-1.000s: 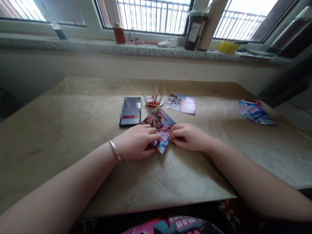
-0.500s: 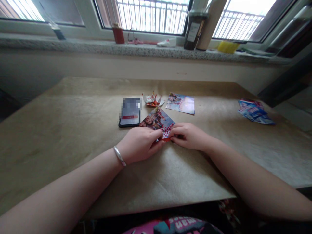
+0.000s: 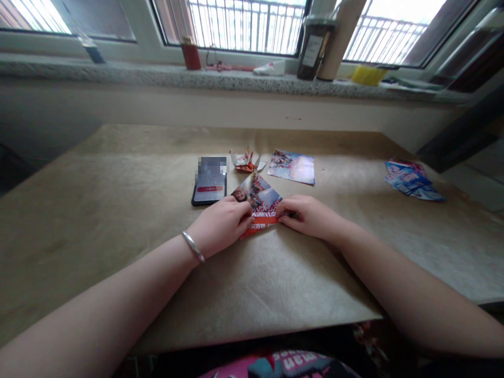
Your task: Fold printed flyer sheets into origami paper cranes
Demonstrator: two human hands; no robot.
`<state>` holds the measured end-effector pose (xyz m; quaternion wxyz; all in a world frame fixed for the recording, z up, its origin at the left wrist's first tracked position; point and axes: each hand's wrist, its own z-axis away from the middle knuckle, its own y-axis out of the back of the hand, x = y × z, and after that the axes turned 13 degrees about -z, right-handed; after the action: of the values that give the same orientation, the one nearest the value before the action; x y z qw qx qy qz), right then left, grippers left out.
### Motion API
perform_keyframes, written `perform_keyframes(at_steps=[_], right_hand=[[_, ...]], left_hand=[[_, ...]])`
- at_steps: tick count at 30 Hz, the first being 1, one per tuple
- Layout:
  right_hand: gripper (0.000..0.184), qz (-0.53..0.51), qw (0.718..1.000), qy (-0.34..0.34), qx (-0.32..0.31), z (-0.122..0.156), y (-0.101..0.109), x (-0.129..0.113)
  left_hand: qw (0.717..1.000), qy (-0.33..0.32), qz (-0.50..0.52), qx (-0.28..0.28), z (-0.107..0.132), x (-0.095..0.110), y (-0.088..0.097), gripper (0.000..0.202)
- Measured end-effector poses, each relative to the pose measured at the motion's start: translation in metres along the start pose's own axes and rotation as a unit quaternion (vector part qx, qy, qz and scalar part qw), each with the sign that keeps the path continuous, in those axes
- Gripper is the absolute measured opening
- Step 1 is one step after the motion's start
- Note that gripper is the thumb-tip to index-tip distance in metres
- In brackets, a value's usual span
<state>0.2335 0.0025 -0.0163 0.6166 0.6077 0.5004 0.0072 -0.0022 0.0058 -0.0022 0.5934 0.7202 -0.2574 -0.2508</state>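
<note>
A printed sheet of paper lies on the table between my hands, one corner pointing away from me. Its near part shows an orange-red band with white characters. My left hand, with a silver bangle at the wrist, pinches the sheet's left side. My right hand pinches the right corner, thumb and fingers closed on it. Just beyond the sheet stands a folded paper crane. A phone with a lit, partly blurred screen lies left of the crane, near my left hand.
Another printed sheet lies flat behind my right hand. Several blue and red printed papers overlap at the far right of the table. On the granite windowsill stand a dark jar, a red container and a yellow object.
My left hand has shifted left along the sheet, uncovering more of its orange-red band. My right hand stays at the right corner, nearly unmoved.
</note>
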Motion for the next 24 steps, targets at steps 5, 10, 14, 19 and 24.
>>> perform_keyframes(at_steps=[5, 10, 14, 19, 24], right_hand=[[0.016, -0.014, 0.999, 0.031, 0.002, -0.0011, -0.0003, 0.0016], [0.017, -0.005, 0.999, 0.039, 0.006, -0.0009, -0.0017, 0.0050], [0.019, 0.022, 0.999, 0.040, 0.002, -0.0008, -0.0017, 0.0056], [0.021, 0.048, 0.999, 0.018, 0.001, -0.0011, -0.0025, 0.0031], [0.022, 0.065, 0.998, 0.003, -0.003, -0.0014, -0.0029, 0.0013]], left_hand=[[1.000, 0.008, -0.004, -0.013, -0.0014, -0.0030, -0.0024, 0.020], [0.999, 0.003, -0.034, -0.003, -0.0018, -0.0030, -0.0013, 0.018], [0.999, -0.009, -0.053, 0.004, -0.0021, -0.0045, -0.0022, 0.018], [0.999, -0.003, -0.032, 0.010, -0.0016, -0.0072, -0.0038, 0.016], [1.000, 0.007, -0.010, 0.010, -0.0009, -0.0065, -0.0038, 0.016]])
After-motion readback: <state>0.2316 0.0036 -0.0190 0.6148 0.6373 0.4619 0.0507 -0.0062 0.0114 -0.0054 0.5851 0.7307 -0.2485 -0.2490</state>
